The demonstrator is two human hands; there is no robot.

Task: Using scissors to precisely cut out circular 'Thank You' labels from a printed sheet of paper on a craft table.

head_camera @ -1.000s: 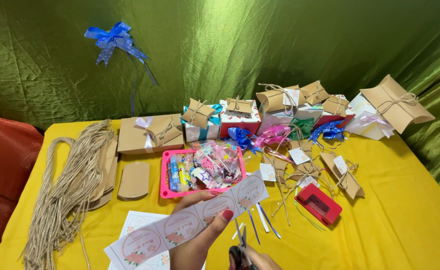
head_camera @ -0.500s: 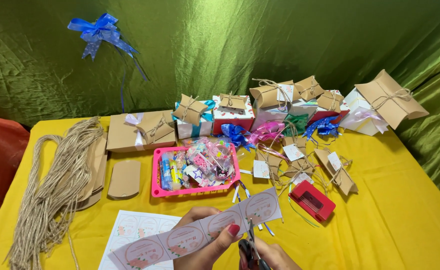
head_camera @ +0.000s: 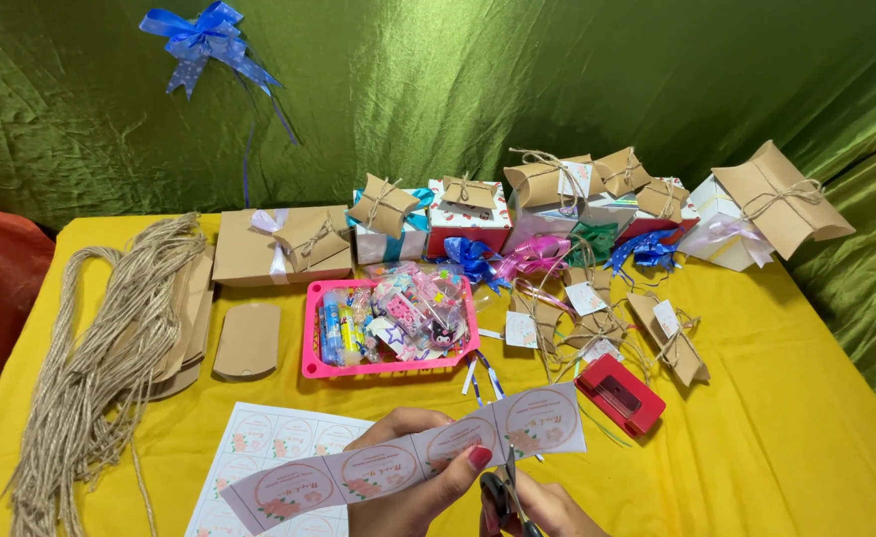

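My left hand [head_camera: 413, 487] pinches the sticker strip [head_camera: 408, 459] taut so my right hand's [head_camera: 547, 507] gripped scissors [head_camera: 508, 487] meet its edge.

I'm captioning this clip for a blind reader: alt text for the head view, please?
A left hand holds a strip of round labels while the right hand cuts it with scissors, above a yellow table with kraft gift boxes, a pink basket and twine.

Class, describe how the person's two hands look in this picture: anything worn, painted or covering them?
Both are bare, with no gloves, rings or sleeves in view. The left hand has a red-painted thumbnail. The right hand shows only partly at the bottom edge; its nails cannot be seen.
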